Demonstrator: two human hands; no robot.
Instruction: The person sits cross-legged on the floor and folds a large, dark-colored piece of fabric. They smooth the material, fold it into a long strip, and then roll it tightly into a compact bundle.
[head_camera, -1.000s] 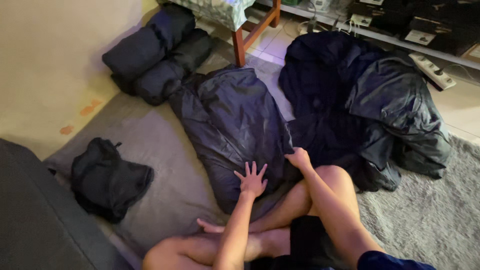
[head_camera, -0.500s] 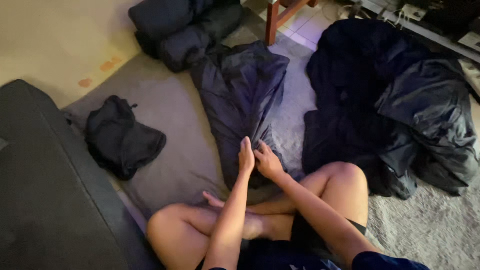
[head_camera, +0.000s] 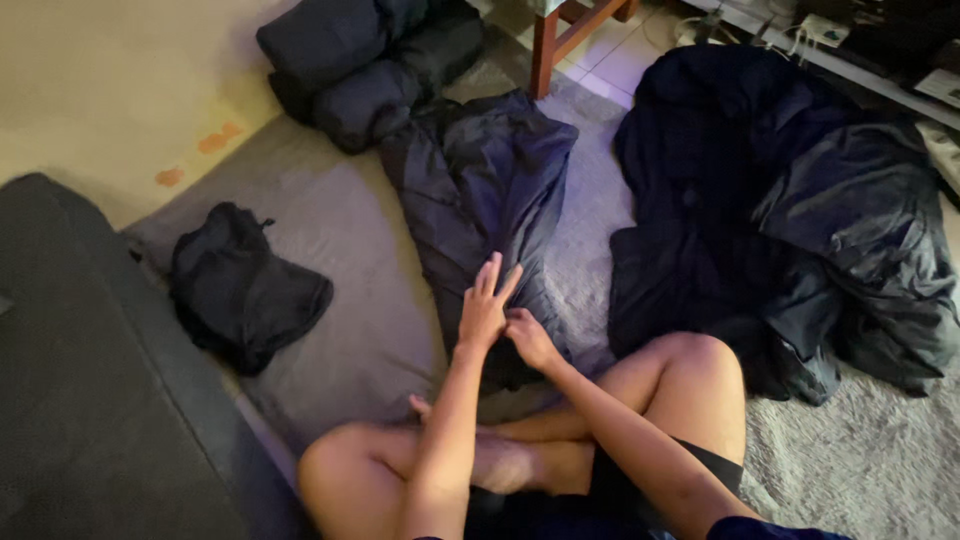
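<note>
Both hands meet on the dark jacket (head_camera: 480, 190): left hand (head_camera: 484, 310) flat, fingers spread; right hand (head_camera: 530, 340) curled, grip unclear. Press evenly, smoothing creases outward.

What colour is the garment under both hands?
Dark navy, almost black garment, slightly shiny, seen in the head view.

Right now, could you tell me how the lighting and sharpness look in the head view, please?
Head view: dim, warm indoor light with a bluish cast on the grey rug; the dark garment under the left hand and right hand loses fold detail in shadow; the black pile is nearly featureless; the hands look slightly soft; no strong glare.
</note>
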